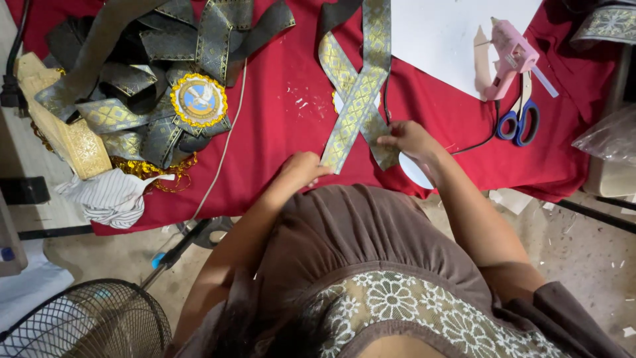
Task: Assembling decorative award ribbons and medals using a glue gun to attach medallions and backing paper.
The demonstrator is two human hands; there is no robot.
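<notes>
A grey ribbon with gold pattern (361, 86) lies crossed in a loop on the red cloth (278, 126). My left hand (303, 167) holds the near end of one tail at the cloth's front edge. My right hand (409, 138) pinches the other tail, just beside a white round disc (414, 171) that sticks out under it. A small piece of yellow trim shows under the ribbon's crossing.
A pile of the same ribbon with a round gold-edged badge (199, 99) fills the left. A pink glue gun (510, 56) rests on white paper (450, 33), blue-handled scissors (520, 119) beside it. Striped cloth (109, 195) hangs at the left edge. A fan (86, 321) stands on the floor.
</notes>
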